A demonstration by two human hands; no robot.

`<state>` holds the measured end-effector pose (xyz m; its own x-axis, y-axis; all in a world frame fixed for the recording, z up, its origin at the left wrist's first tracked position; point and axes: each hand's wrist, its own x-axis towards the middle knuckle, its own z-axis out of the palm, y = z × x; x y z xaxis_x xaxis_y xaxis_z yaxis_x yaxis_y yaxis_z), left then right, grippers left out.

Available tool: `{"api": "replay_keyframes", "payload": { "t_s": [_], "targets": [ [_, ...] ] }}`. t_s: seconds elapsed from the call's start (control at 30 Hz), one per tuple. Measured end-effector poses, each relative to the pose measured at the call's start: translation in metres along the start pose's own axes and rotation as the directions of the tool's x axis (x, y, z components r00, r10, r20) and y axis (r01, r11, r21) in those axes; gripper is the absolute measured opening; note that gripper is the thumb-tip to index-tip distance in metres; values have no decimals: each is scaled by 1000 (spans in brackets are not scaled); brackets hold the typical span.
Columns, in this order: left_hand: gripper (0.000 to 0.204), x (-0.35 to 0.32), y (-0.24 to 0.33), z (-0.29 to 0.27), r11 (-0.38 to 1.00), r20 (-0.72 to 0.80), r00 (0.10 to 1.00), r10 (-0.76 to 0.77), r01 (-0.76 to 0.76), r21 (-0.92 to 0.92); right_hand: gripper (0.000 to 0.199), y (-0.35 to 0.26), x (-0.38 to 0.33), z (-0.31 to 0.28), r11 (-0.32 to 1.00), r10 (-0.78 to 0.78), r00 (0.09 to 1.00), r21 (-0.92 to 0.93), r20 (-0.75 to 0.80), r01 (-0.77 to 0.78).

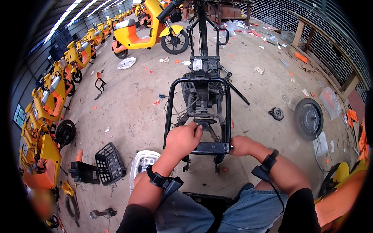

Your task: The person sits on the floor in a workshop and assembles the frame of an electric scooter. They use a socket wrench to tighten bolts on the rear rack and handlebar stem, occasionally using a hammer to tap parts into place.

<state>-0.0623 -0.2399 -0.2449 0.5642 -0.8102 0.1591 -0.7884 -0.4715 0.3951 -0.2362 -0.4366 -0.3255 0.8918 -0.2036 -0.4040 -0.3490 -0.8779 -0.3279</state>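
A stripped black scooter frame stands in front of me, its looped rear rail ending in a flat crossbar close to my knees. My left hand is closed over the left part of the rail, knuckles up and thumb toward the middle. What its fingers grip is hidden beneath it. At the right end of the crossbar, my right hand is closed against the outer side of the rail. A small shiny metal piece shows by its fingertips, too small to name.
Left of me lie a black plastic basket, a black box and a white shell part. A wheel and a round hub part lie right. Yellow scooters stand beyond and along the left; scraps litter the floor.
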Motion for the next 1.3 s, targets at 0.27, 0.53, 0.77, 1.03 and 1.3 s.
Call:
{"api": "replay_keyframes", "payload": {
  "t_s": [0.27,0.53,0.77,1.03,1.3],
  "targets": [
    [35,1,-1,1,1000,4,1000,2,-2,-9,41,23,8,-9,921,-108,967,390,231,9],
    [37,1,-1,1,999,-13,999,48,-48,13,37,24,8,-13,950,-148,970,300,190,86],
    [37,0,-3,1,999,-8,999,53,-53,9,28,22,7,-8,834,-75,951,542,299,-105],
    [37,0,-1,-1,999,-10,1000,28,-28,19,36,8,11,-16,942,-26,934,321,357,-97],
    [35,0,0,0,1000,-15,1000,12,-12,-14,35,9,14,5,994,46,992,94,118,-57]
  ]
}}
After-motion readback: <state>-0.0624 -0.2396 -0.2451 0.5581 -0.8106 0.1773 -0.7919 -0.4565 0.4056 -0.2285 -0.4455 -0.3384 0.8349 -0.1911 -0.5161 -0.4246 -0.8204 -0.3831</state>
